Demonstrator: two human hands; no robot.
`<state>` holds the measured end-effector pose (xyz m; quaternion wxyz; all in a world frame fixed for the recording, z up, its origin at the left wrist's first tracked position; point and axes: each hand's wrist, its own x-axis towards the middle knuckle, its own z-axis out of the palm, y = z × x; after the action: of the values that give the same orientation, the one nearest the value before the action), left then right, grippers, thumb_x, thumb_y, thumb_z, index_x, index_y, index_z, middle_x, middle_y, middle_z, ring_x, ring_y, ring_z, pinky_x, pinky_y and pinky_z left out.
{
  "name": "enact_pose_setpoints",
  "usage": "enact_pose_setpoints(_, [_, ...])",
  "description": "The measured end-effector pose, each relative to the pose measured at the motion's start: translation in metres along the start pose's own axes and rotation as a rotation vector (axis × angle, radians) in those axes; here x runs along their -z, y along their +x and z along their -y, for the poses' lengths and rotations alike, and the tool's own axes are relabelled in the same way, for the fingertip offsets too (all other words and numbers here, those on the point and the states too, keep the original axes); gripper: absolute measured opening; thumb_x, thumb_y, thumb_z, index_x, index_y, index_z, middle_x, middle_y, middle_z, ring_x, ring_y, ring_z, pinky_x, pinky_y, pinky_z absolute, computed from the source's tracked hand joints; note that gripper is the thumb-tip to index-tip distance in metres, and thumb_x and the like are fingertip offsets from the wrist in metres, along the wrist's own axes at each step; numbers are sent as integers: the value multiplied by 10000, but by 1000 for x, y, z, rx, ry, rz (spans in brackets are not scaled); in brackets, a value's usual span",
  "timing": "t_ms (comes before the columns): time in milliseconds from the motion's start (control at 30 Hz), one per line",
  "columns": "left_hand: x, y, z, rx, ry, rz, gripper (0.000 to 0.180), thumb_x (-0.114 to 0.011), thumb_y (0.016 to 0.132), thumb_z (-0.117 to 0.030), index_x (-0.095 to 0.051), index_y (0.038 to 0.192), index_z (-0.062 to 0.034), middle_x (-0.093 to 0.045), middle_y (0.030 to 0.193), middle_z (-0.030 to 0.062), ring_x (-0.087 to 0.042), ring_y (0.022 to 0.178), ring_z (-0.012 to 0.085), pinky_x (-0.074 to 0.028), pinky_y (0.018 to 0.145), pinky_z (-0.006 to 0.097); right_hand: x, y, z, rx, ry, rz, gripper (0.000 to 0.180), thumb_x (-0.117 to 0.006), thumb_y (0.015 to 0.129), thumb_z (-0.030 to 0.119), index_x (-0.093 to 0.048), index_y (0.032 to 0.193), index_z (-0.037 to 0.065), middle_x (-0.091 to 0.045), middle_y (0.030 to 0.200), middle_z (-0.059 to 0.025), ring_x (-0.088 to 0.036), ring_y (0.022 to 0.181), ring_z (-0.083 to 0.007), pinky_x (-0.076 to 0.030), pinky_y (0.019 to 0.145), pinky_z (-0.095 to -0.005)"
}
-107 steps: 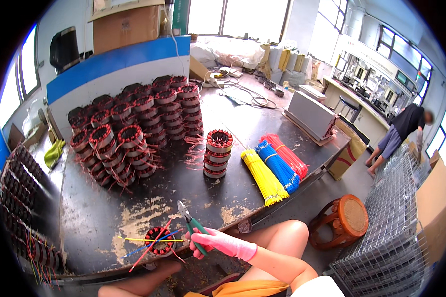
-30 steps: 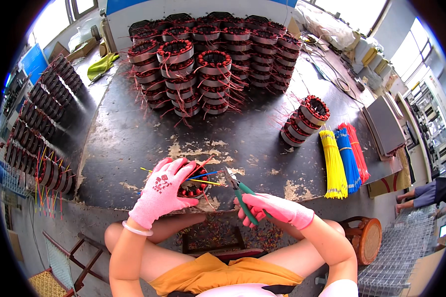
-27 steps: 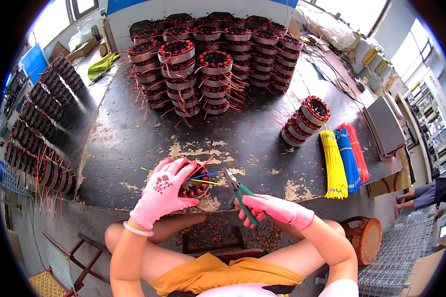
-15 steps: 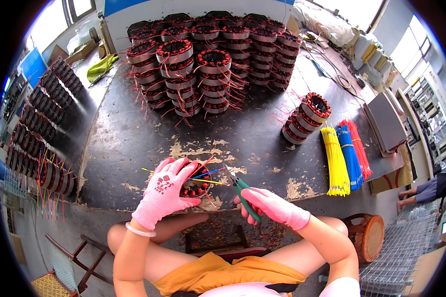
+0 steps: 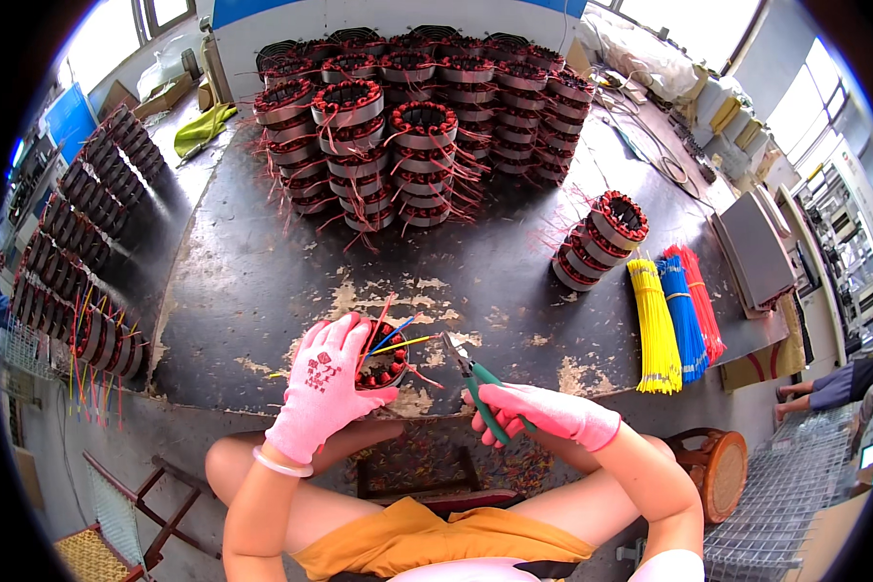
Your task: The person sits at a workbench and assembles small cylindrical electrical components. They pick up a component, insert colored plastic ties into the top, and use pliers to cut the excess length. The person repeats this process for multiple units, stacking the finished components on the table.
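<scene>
My left hand (image 5: 325, 388), in a pink glove, is closed around the left side of a copper-wound motor stator (image 5: 394, 370) near the table's front edge. Red, blue and yellow wires (image 5: 412, 341) stick out of the stator past my fingers. A thin reddish lead hangs off its right side. In my gloved right hand (image 5: 551, 413) are wire cutters (image 5: 483, 372) with green handles. Their jaws point up and left, close to the tip of the yellow wire; whether they touch it I cannot tell. The glove partly covers the handles.
Stacks of wound stators (image 5: 425, 126) fill the table's far side. One shorter stator stack (image 5: 606, 238) stands right of centre, beside yellow (image 5: 656, 330), blue (image 5: 684, 320) and red wire bundles (image 5: 700, 301). Stator rows (image 5: 78, 233) line the left. A wooden stool (image 5: 713, 475) stands by my right knee.
The cutters' handles have spread wider apart. The coloured wires at the stator now point more upward, and my left hand has turned slightly with them.
</scene>
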<state>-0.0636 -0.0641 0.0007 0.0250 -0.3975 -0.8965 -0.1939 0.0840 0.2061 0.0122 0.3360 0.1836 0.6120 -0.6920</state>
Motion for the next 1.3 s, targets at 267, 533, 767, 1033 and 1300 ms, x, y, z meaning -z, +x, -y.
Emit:
enact_pose_setpoints(267, [2,1,1,-29,-15,-5,912,-921,624,-408,-548,1370,-39,-545,1415,187,-488,1311,444,-392,1129,509,-9,-2,10,24,-166,-96,562,-543,999,593,-590,1145,53,-631,983,-35,-641,817,-123,-499,714,-285])
enact_pose_setpoints(533, [1,0,1,-26,-27,-3,929,-919,627,-415,-537,1386,-39,-534,1427,182,-478,1321,443,-380,1134,512,-12,0,20,26,-331,-221,467,-564,1012,515,-613,1091,57,-636,912,-27,-624,744,-110,-490,665,-280])
enact_pose_setpoints(767, [6,0,1,-17,-25,53,913,-916,625,-428,-549,1360,-29,-538,1417,183,-510,1291,413,-404,1108,483,-9,10,14,90,-164,-278,525,-550,1006,533,-613,1084,18,-628,811,-34,-602,618,-137,-487,601,-312])
enact_pose_setpoints(1033, [-12,-1,-2,248,55,-163,819,-907,655,-458,-558,1226,13,-575,1281,195,-606,1116,394,-490,969,461,-3,8,4,50,295,124,636,-415,1073,512,-453,1428,-14,-668,1183,-160,-707,1006,-279,-569,872,-352])
enact_pose_setpoints(1300, [-7,2,-9,274,75,-125,813,-903,660,-451,-549,1228,10,-561,1283,189,-592,1118,388,-483,973,461,-14,21,9,-27,189,123,686,-432,1040,592,-501,1390,7,-699,1121,-124,-729,929,-238,-557,794,-292])
